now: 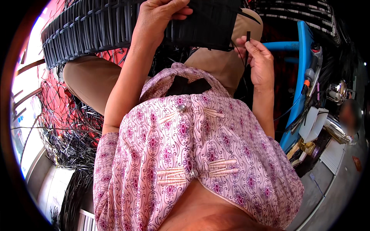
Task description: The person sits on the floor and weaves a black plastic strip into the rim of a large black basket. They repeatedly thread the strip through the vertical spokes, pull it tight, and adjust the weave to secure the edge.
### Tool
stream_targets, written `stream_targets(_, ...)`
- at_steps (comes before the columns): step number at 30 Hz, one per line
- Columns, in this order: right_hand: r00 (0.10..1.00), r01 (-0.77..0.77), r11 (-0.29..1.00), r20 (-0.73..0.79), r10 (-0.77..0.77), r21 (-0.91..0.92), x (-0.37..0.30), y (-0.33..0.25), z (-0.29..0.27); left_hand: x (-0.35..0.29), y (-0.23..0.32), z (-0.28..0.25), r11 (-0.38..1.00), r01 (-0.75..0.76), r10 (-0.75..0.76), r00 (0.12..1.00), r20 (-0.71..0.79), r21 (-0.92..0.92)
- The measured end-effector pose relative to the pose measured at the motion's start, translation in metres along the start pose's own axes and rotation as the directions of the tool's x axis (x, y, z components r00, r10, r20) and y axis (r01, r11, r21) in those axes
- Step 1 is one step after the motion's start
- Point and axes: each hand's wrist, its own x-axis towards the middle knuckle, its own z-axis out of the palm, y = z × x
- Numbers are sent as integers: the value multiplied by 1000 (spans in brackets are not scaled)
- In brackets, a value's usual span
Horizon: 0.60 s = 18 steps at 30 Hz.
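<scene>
A large piece of black wickerwork [92, 29], woven from dark flat strips, lies across my lap at the top of the head view. Over its middle, my left hand [163, 13] has its fingers curled and thumb pressed in. What those fingertips grip is cut off at the upper edge. To the right of the weave, my right hand [257, 56] pinches a thin black strip [248, 36] between thumb and fingers. The strip's end sticks up above the thumb.
Tangled black strips [69, 127] lie over red material on the left. At right stands a blue frame [300, 77] with a tool [310, 73] resting by it, a white container [313, 123] and shiny metal parts [337, 129]. More woven work [304, 11] is at the upper right.
</scene>
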Motion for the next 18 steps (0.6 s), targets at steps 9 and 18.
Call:
stream_targets(9, 983, 185, 971, 42, -181, -153, -36, -41, 15, -44, -39, 32, 987, 47, -93, 947, 307, 154)
stream_targets(18, 966, 214, 928, 208, -154, -306, -48, 15, 40, -76, -38, 27, 927, 327, -370, 875, 313, 185)
